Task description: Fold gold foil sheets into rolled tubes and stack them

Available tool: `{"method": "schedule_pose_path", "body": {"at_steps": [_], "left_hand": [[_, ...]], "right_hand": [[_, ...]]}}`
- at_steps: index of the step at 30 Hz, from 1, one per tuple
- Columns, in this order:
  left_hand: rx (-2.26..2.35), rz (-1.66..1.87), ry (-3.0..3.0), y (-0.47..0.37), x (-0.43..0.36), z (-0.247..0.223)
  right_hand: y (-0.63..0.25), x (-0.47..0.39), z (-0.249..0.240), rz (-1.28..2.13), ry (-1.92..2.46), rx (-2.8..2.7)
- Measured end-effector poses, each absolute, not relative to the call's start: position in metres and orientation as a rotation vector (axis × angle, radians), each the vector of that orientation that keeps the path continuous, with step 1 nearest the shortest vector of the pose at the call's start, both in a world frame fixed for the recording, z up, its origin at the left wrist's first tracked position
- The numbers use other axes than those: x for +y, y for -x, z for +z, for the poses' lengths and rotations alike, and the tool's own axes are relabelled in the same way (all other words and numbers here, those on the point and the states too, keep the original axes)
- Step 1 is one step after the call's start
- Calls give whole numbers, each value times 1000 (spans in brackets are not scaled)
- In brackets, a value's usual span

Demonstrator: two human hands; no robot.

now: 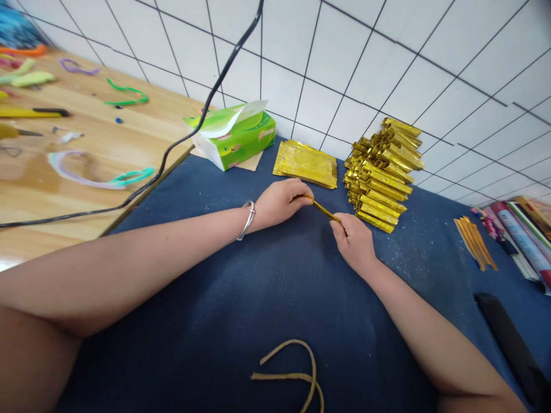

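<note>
My left hand (284,201), with a silver bangle at its wrist, pinches one end of a narrow gold foil paper strip (323,210). The other end is pinched in my right hand (353,240), so the strip spans the short gap between both hands above the dark blue table. Just beyond my left hand lies a flat stack of gold foil paper sheets (306,163). Past my right hand rises a pile of folded gold foil paper pieces (383,178). My fingers partly hide the strip's two ends.
A green tissue box (245,137) stands by the tiled wall. A black cable (181,140) crosses from the wooden table (99,137). Near me lies a tan cord (312,355). At right are brownish strips (476,244), a long black object (508,344) and several books (527,241).
</note>
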State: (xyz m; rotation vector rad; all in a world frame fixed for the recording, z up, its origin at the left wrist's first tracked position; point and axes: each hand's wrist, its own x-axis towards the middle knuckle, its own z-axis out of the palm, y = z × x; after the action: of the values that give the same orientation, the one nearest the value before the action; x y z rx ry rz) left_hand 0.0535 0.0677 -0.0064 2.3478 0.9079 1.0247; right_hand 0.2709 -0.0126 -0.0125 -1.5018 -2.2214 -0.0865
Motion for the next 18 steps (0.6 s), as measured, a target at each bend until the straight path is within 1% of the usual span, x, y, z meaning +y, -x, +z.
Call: {"method": "schedule_pose_path", "body": {"at_steps": [4, 8, 12, 18], "left_hand": [[960, 1102, -2208, -52, 70, -7], [1037, 1080, -2072, -51, 74, -10], [996, 1031, -1994, -50, 78, -12], [900, 1060, -1954, -49, 77, -10]], "right_hand": [[-273, -13, -11, -12, 1536, -2142], [-274, -13, -11, 25, 1535, -2134], [-273, -13, -10, 60, 1508, -2155], [-272, -15, -9, -59, 1511, -2230]]}}
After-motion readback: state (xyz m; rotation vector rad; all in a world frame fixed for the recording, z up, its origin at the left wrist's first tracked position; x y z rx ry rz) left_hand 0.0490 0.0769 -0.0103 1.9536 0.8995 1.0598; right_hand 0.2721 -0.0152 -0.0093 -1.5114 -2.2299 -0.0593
